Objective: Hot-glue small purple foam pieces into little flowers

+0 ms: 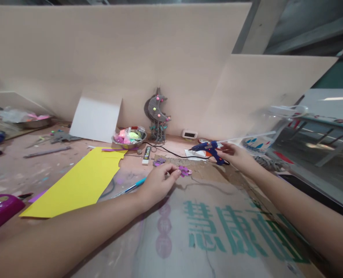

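Note:
My left hand (pixel 159 184) is over the middle of the work surface, its thumb and fingers pinched on a small purple felt-like flower (pixel 184 171) with a pink tip at its right side. Just beyond that hand lies another purple flower piece (pixel 159 162). Over to the right, my right hand (pixel 232 153) has its fingers closed at the back of a blue hot glue gun (pixel 207 147). The gun's nozzle points left above a small white paper (pixel 196 155), and a long pale glue stick (pixel 248 136) sticks out behind it. The fingertips are partly hidden by the gun.
Yellow sheet (pixel 75 181), blue pen (pixel 132 187) and magenta tool (pixel 3 210) lie left. At the back stand a grey moon ornament (pixel 156 108), a metal bowl of colourful bits (pixel 130 138), a white board (pixel 97 116) and a small clock (pixel 189 134). A plastic tub (pixel 258 143) is right.

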The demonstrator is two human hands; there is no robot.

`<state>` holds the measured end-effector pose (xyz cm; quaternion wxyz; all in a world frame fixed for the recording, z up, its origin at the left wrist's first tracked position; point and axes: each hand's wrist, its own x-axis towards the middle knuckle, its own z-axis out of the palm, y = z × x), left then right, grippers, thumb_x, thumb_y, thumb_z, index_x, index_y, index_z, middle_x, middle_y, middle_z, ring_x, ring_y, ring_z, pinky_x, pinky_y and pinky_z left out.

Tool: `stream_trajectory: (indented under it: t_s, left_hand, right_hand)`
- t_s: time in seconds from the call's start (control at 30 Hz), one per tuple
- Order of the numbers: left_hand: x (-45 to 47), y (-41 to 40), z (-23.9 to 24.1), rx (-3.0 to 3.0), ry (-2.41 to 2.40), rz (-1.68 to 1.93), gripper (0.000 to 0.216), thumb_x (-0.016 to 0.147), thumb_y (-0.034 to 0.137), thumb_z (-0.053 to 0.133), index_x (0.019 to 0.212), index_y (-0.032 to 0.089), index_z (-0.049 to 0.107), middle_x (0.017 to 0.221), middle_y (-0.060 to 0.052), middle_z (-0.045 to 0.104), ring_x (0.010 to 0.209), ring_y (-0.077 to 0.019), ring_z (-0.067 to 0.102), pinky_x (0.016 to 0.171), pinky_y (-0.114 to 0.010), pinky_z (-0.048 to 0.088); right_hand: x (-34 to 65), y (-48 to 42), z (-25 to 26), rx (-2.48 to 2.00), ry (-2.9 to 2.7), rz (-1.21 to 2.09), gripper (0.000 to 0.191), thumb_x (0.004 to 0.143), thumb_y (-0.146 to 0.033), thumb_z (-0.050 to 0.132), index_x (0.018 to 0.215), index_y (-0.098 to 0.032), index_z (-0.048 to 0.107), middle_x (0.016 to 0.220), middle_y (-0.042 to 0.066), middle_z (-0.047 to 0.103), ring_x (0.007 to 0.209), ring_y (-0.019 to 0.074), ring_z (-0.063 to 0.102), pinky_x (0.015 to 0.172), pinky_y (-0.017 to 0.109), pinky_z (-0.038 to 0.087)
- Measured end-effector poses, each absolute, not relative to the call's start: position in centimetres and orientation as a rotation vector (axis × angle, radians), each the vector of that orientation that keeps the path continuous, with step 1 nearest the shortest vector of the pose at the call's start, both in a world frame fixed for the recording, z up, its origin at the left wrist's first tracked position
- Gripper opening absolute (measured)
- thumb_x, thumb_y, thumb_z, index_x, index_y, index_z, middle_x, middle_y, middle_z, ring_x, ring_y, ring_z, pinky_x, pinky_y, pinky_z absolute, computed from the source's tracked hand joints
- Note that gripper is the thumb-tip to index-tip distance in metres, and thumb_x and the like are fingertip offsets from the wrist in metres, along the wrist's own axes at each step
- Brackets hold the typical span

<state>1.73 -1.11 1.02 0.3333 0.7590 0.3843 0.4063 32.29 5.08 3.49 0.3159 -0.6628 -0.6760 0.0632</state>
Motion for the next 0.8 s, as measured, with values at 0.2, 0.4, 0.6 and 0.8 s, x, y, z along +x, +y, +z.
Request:
stream_trajectory:
  t_s: [0.2, 0.4, 0.6, 0.8]
  left_hand:
    - [1.7, -1.1, 1.1, 1.996, 0.941, 1.099, 0.020, 0.085, 0.030, 0.047, 0.080, 0.017, 0.061, 0.079, -0.002, 0.063, 0.078, -0.0153, 0.055, 0.072, -0.025, 0.041]
    - [1.9, -0.7, 0.3, 1.838, 0.928, 1.047, 0.017, 0.080, 0.029, 0.050, 0.070, 0.016, 0.054, 0.070, -0.001, 0.061, 0.064, -0.0118, 0.055, 0.058, -0.021, 0.041]
    - [1.9, -1.0, 0.4, 1.612, 0.888, 0.963, 0.012, 0.076, 0.025, 0.054, 0.070, 0.017, 0.049, 0.070, -0.004, 0.067, 0.062, -0.0132, 0.064, 0.046, -0.017, 0.039]
    - [1.9, -1.0, 1.1, 1.348, 0.772, 0.914, 0.022, 0.080, 0.035, 0.053, 0.074, 0.019, 0.039, 0.067, -0.004, 0.067, 0.051, -0.0157, 0.065, 0.039, -0.017, 0.037]
  right_hand:
    - [30.6, 7.8, 2.8, -1.872, -1.863, 0.224, 0.027, 0.066, -0.037, 0.066, 0.080, -0.013, 0.068, 0.064, 0.005, 0.068, 0.062, 0.0205, 0.063, 0.057, 0.028, 0.047]
    - [30.8, 6.8, 3.1, -2.016, -1.780, 0.175, 0.029, 0.068, -0.042, 0.062, 0.052, -0.018, 0.063, 0.045, 0.005, 0.060, 0.052, 0.0219, 0.060, 0.049, 0.028, 0.041]
    - [29.0, 2.6, 4.0, -1.862, -1.776, 0.380, 0.041, 0.082, -0.049, 0.047, 0.094, -0.017, 0.069, 0.074, 0.007, 0.073, 0.068, 0.0196, 0.066, 0.054, 0.025, 0.046]
    - [25.2, -1.8, 2.9, -1.680, -1.636, 0.367, 0.042, 0.083, -0.055, 0.047, 0.095, -0.021, 0.069, 0.074, 0.003, 0.073, 0.069, 0.0190, 0.064, 0.060, 0.027, 0.045]
